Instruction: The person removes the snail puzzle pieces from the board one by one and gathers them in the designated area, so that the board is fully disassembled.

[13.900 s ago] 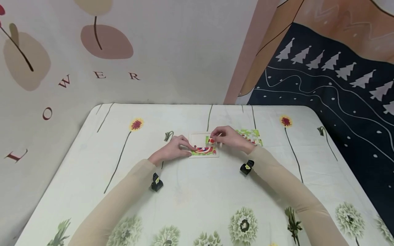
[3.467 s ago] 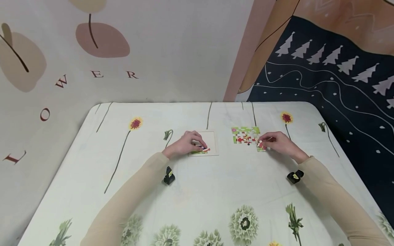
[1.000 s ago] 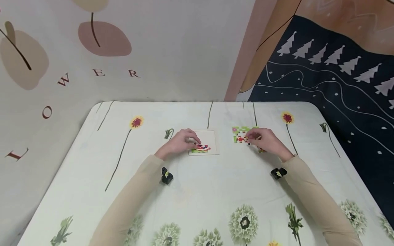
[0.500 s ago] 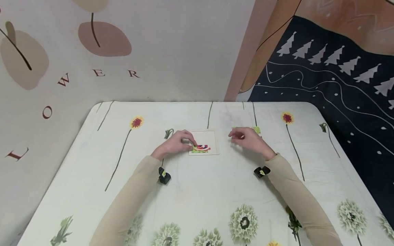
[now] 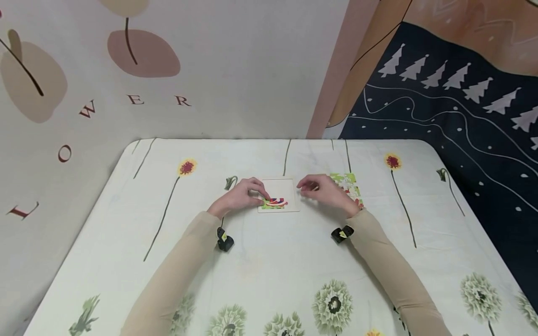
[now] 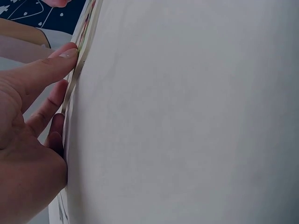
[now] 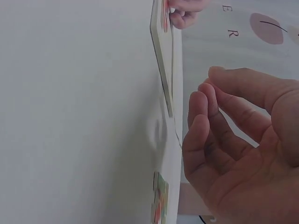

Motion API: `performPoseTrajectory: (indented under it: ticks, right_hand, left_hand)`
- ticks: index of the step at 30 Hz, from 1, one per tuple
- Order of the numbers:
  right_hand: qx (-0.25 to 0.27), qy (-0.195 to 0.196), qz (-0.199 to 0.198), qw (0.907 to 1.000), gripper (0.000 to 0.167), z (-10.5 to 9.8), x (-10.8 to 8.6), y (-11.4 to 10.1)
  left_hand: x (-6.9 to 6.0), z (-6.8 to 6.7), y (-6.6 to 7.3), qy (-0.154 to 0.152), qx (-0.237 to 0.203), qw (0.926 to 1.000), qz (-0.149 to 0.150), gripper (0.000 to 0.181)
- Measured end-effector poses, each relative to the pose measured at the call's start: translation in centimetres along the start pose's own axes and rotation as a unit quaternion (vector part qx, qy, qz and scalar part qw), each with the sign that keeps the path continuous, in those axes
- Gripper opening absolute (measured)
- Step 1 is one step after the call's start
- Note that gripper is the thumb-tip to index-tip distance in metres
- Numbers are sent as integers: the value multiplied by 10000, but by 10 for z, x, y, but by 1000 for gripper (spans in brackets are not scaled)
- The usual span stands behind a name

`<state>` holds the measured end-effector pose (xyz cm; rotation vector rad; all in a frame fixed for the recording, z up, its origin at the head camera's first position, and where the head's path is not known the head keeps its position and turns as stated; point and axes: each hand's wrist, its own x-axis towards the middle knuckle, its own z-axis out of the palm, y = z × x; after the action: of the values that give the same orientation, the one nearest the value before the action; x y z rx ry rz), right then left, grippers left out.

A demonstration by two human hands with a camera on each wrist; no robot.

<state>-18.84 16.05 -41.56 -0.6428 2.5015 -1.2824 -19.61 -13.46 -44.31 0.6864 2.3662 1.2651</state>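
Observation:
A shallow puzzle board (image 5: 297, 196) lies mid-table in the head view, with several joined puzzle pieces (image 5: 278, 203), green, red and blue, along its lower left. My left hand (image 5: 239, 198) rests at the board's left edge, thumb and index fingertips touching the leftmost pieces. In the left wrist view the thumb (image 6: 51, 70) lies against the board's rim. My right hand (image 5: 321, 190) hovers just right of the board, apart from it. Its fingers (image 7: 198, 135) are loosely bent, with nothing visible between them and the thumb. The right hand partly hides more puzzle pieces (image 5: 346, 179).
The table is covered with a white flower-print cloth (image 5: 269, 270). A wall hanging (image 5: 235, 70) stands behind it, and a dark one with trees (image 5: 462, 93) on the right. Each wrist carries a small black camera (image 5: 342, 234).
Over the last second my right hand has moved left from the pieces on the right to beside the board. My left hand has shifted slightly left. Earlier the right hand was at a lower-right piece.

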Motion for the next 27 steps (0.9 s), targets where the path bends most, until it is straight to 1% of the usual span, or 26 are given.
performPoseTrajectory:
  ticks: [7,12,16,20,23,27]
  right_hand:
    - [191,-149,-131,9996,19,9,8,0]
    - [225,-319,-85,9992,21,15,13,-1]
    - [240,-392,72,9989,22,19,15,-4]
    - [240,-353,217,9989,21,25,17,-6]
    - [200,-398,317,9985,21,28,19,-8]
    - [144,-557,447,9973,23,33,22,-8]
  left_hand:
    - [0,0,1,-28,-56,10000,-35,17]
    - [0,0,2,-24,-76,9999,-119,18]
    - [0,0,2,-33,-75,9999,-68,17]
    - [0,0,1,-49,-75,10000,32,17]
    - [-1,0,2,-46,-73,9999,-51,16]
    - [-1,0,4,-35,-87,9998,-187,14]
